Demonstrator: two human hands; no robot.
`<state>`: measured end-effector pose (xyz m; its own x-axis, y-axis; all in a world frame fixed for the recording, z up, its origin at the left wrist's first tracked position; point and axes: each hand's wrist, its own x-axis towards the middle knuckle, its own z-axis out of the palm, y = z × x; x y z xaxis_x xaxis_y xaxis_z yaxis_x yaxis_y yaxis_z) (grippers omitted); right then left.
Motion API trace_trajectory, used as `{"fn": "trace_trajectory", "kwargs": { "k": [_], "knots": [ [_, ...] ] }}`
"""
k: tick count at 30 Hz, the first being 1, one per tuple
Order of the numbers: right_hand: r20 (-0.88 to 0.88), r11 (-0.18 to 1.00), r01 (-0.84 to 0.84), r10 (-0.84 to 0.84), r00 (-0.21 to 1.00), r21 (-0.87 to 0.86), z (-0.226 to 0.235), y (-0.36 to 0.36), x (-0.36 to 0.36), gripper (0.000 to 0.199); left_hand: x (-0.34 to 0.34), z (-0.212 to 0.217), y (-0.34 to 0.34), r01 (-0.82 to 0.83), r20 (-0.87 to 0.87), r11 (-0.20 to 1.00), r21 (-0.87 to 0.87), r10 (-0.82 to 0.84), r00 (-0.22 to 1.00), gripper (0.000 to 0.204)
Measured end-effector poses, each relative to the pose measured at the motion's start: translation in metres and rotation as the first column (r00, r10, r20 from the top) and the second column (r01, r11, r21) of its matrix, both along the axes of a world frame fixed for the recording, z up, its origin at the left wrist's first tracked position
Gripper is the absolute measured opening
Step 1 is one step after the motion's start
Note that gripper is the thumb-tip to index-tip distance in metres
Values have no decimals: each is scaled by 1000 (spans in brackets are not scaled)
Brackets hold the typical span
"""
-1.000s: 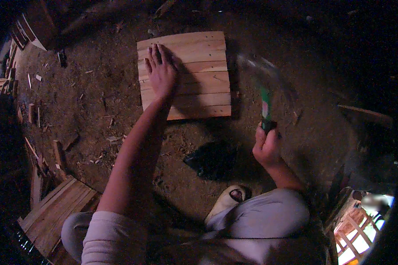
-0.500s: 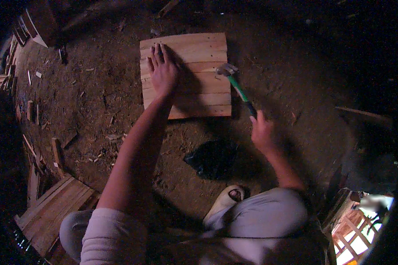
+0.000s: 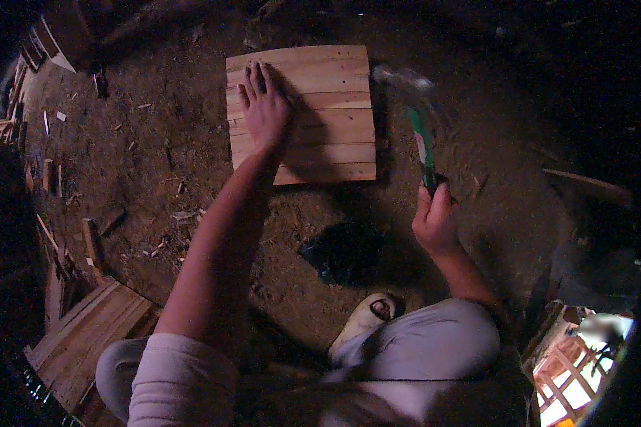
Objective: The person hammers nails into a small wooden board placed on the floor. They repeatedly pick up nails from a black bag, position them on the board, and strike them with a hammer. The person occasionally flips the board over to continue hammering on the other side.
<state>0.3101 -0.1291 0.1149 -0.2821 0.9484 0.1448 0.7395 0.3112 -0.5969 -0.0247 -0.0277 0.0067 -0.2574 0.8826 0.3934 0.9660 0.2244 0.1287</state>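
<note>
**Panel held flat, hammer raised at its right edge**

Far left: loose wood offcuts and splinters lie scattered over the dirt floor. At lower left a second slatted board lies by the person's knee, well apart from the work.

Left of centre: the left hand lies palm down on the slatted wooden panel, fingers spread and pointing away from the person. Its grip is apart, pressed flat rather than closed on anything. In the inspector's judgement the hand is there to pin the panel against the floor and stop it shifting. It sits on the panel's left half, leaving the right half bare.

Centre: the panel lies flat on the dirt, well forward of the person, its slats running left to right. A dark object, too dim to identify, lies on the floor between the panel and the person's light shoe.

Right of centre: the right hand has its grip clamped on the lower end of a green-handled hammer. The handle stands nearly upright, and the head is blurred, above and just right of the panel's right edge. Holding at the handle's end likely gives the longest swing. The head is clear of the left hand.

Far right: a long stick lies on the floor.
</note>
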Motion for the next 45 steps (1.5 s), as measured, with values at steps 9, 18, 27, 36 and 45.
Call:
{"fn": "trace_trajectory", "kwargs": {
  "k": [9, 18, 27, 36, 45],
  "knots": [
    [161, 999, 23, -17, 987, -36, -24, 13, -2, 18, -2, -1, 0, 31, -20, 999, -8, -32, 999, 61],
    [349, 970, 14, 74, 934, -244, -68, 1, -3, 20, 6, 4, -2, 1, 41, 998, -62, 1, 999, 69],
    [35, 962, 269, -268, 963, -47, -40, -41, 45, 26, 2, 8, 0, 47, 242, 994, 94, -69, 968, 57],
    [382, 995, -16, -24, 924, 99, -39, -87, 52, 27, 26, 123, -143, 732, 564, 633, -252, -519, 643, 49],
    [379, 912, -290, 388, 840, -292, -103, -131, 6, 11, 21, 127, -245, 861, 861, -50, -507, -81, 502, 38]
  ]
}}
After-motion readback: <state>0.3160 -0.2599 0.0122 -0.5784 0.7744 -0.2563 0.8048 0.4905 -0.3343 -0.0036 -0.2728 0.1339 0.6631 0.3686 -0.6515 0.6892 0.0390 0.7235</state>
